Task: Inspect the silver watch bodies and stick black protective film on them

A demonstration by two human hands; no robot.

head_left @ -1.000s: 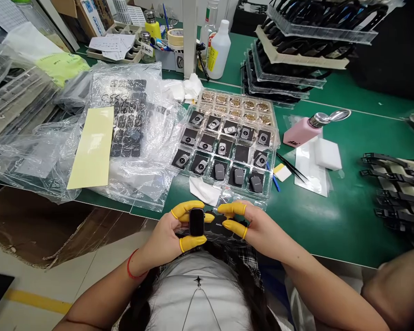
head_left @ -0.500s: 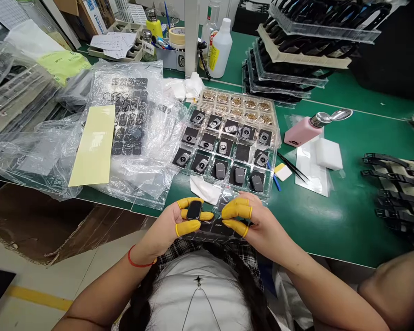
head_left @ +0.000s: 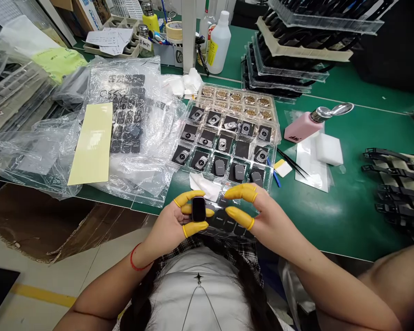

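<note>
Smartwatch case [head_left: 198, 209], strapless and with its dark screen showing, sits among the fingers of your left hand [head_left: 171, 224], thumb by its lower edge. Your right hand [head_left: 264, 212] is just beside it, thumb and fingers parted, nothing visible between them. Below lie dark pieces printed "hello!" [head_left: 220, 219]. Yellow finger cots [head_left: 196, 228] are likely slick on smooth metal, so a light hold could let the case slip, knocking those pieces or scratching its glass. A fingertip on the screen might smudge it; a careless rightward swing could catch the black tweezers [head_left: 292, 164].
</note>
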